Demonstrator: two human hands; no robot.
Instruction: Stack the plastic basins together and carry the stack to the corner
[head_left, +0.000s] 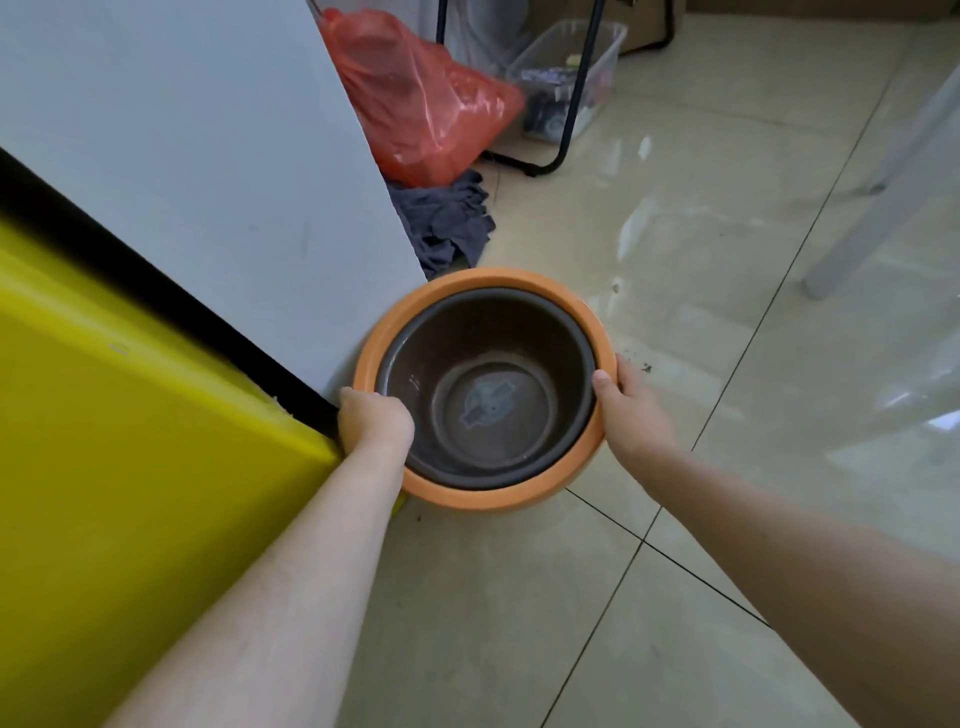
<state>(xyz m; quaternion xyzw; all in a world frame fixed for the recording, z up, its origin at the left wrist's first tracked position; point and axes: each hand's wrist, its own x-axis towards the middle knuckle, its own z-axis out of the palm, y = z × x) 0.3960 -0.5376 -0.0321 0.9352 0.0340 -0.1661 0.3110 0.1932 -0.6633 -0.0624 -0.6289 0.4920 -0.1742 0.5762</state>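
A dark brown plastic basin (488, 395) is nested inside a larger orange basin (519, 283); only the orange rim and a bit of its side show. The stack is low over the tiled floor, close against a grey panel. My left hand (374, 418) grips the stack's left rim, fingers curled over the edge. At the right rim, my right hand (626, 410) holds on with its thumb over the orange edge. Whether the stack rests on the floor or hangs just above it I cannot tell.
A grey panel (208, 156) and a yellow surface (130, 493) with a black edge stand to the left. Behind lie a grey cloth (447, 218), a red plastic bag (421, 104), a clear bin (571, 78) and black metal legs (571, 104). A white furniture leg (857, 234) stands right.
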